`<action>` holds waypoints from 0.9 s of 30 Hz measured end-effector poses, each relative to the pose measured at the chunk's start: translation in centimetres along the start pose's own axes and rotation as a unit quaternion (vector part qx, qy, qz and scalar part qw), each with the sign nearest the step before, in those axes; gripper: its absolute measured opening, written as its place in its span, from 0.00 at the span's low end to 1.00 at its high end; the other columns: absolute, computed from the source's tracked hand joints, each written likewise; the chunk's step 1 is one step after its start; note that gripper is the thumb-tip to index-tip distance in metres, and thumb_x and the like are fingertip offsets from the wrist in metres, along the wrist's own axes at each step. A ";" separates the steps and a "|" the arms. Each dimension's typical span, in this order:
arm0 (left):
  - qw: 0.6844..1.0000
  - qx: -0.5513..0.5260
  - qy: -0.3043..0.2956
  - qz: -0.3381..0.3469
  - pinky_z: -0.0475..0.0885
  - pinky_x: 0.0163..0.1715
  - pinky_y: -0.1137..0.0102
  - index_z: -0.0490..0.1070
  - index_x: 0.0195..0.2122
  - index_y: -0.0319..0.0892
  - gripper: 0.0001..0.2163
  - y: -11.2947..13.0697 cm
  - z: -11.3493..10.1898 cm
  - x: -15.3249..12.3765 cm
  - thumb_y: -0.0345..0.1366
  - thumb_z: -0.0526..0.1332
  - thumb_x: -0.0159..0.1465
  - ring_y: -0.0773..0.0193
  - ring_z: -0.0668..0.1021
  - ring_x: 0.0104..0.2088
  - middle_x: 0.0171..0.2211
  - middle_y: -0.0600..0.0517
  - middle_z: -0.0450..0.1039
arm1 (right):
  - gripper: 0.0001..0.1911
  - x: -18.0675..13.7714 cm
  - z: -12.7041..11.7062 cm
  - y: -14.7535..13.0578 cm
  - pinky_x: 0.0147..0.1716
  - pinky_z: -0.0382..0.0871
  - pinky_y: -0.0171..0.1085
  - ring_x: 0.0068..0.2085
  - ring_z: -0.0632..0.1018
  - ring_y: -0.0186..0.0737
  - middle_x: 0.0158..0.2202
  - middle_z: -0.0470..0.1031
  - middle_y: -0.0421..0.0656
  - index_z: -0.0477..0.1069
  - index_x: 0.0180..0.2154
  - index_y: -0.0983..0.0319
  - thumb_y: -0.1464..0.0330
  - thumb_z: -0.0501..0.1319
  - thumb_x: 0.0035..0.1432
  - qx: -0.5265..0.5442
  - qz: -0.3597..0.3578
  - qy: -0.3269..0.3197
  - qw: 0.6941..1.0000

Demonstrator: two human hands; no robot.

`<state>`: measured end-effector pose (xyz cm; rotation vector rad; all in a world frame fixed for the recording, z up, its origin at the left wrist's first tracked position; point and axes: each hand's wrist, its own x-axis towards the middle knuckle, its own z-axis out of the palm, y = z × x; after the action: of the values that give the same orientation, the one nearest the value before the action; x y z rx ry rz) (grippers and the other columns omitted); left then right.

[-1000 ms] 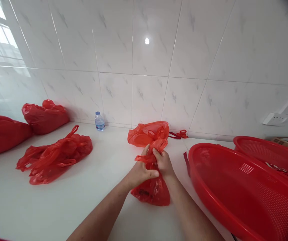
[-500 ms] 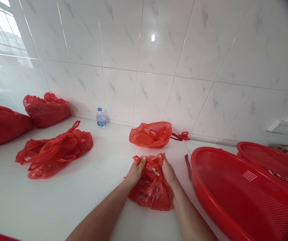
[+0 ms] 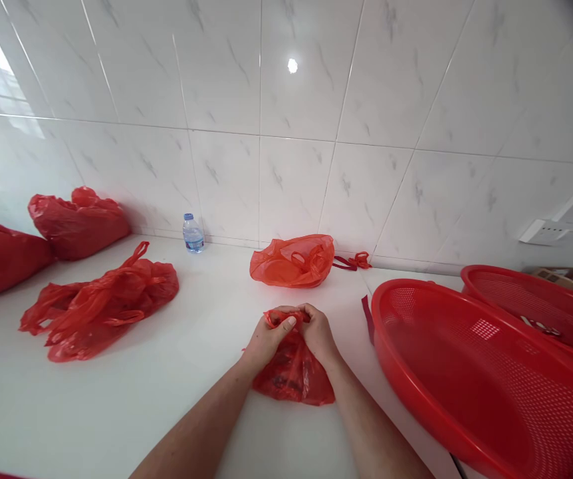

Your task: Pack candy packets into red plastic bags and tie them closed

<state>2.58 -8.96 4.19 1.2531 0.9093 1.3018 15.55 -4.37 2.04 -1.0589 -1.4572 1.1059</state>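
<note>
Small translucent red plastic bag (image 3: 294,380) between left hand (image 3: 265,340) and right hand (image 3: 320,336), both equally near, both curled around its bunched mouth; body spreads from grip toward wearer, long axis unclear. Large red perforated plastic basket (image 3: 458,366) right of right hand.

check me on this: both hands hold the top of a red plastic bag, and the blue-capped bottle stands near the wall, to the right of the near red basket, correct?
Not quite: the head view shows the blue-capped bottle near the wall to the left of the near red basket. The left hand and right hand do hold the top of the red plastic bag.
</note>
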 end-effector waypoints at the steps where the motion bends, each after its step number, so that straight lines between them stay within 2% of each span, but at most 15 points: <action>1: 1.000 0.019 -0.007 0.002 0.67 0.46 0.61 0.75 0.42 0.42 0.14 0.0 0.1 0.0 0.44 0.61 0.59 0.54 0.75 0.44 0.43 0.46 0.75 | 0.03 0.1 0.0 0.3 0.28 0.62 0.34 0.28 0.70 0.36 0.24 0.72 0.37 0.71 0.27 0.60 0.69 0.61 0.45 0.001 0.002 0.011 1.000; 4: 0.999 0.046 -0.016 0.017 0.66 0.45 0.62 0.77 0.38 0.43 0.12 -0.5 0.1 0.0 0.44 0.60 0.60 0.55 0.74 0.42 0.40 0.47 0.75 | 0.03 0.2 -0.2 0.7 0.28 0.61 0.34 0.28 0.69 0.36 0.24 0.72 0.37 0.72 0.25 0.59 0.70 0.59 0.44 0.023 0.008 0.014 1.000; 8: 0.995 0.092 0.015 0.046 0.66 0.43 0.65 0.77 0.33 0.44 0.09 -1.4 -0.3 0.4 0.42 0.60 0.59 0.59 0.73 0.38 0.36 0.49 0.74 | 0.10 0.4 -0.9 0.5 0.33 0.65 0.35 0.31 0.72 0.37 0.28 0.75 0.38 0.75 0.29 0.60 0.72 0.58 0.41 0.095 0.033 -0.041 0.994; 12: 0.981 0.162 0.025 0.107 0.66 0.43 0.65 0.78 0.36 0.49 0.08 -1.5 -0.7 0.6 0.39 0.60 0.60 0.59 0.73 0.37 0.35 0.50 0.71 | 0.15 0.4 -1.9 0.3 0.35 0.69 0.38 0.31 0.75 0.39 0.30 0.77 0.42 0.75 0.36 0.61 0.67 0.60 0.43 0.190 0.066 -0.075 0.977; 16: 0.948 0.250 0.022 0.195 0.62 0.50 0.59 0.77 0.42 0.52 0.11 -0.9 -0.6 0.3 0.36 0.59 0.60 0.53 0.70 0.47 0.44 0.47 0.70 | 0.17 0.7 -2.5 0.7 0.37 0.70 0.38 0.33 0.77 0.38 0.33 0.78 0.42 0.74 0.38 0.61 0.60 0.62 0.46 0.236 0.064 -0.019 0.969; 19: 0.924 0.287 0.013 0.251 0.58 0.53 0.57 0.76 0.43 0.52 0.12 -0.3 -0.1 -0.2 0.34 0.56 0.62 0.52 0.67 0.51 0.50 0.46 0.69 | 0.14 1.3 -2.9 1.3 0.34 0.69 0.37 0.28 0.76 0.36 0.29 0.77 0.40 0.74 0.34 0.61 0.64 0.65 0.41 0.215 0.058 0.025 0.975; 23: 0.920 0.261 -0.023 0.292 0.59 0.51 0.58 0.77 0.37 0.48 0.10 0.2 0.8 -1.3 0.34 0.55 0.63 0.51 0.69 0.47 0.42 0.45 0.74 | 0.10 1.8 -3.7 2.1 0.33 0.68 0.37 0.28 0.75 0.36 0.26 0.77 0.40 0.75 0.32 0.62 0.68 0.62 0.42 0.126 0.034 0.091 0.987; 27: 0.929 0.238 -0.052 0.280 0.63 0.37 0.63 0.73 0.28 0.45 0.09 -0.3 1.9 -2.5 0.35 0.56 0.62 0.57 0.70 0.30 0.27 0.47 0.70 | 0.10 2.2 -4.4 2.7 0.38 0.67 0.37 0.35 0.75 0.39 0.32 0.77 0.42 0.75 0.31 0.61 0.70 0.57 0.45 0.017 -0.003 0.163 0.987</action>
<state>4.17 -11.63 3.81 2.0551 0.8462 1.4740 19.79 -1.21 0.28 -1.1493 -1.1764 0.9013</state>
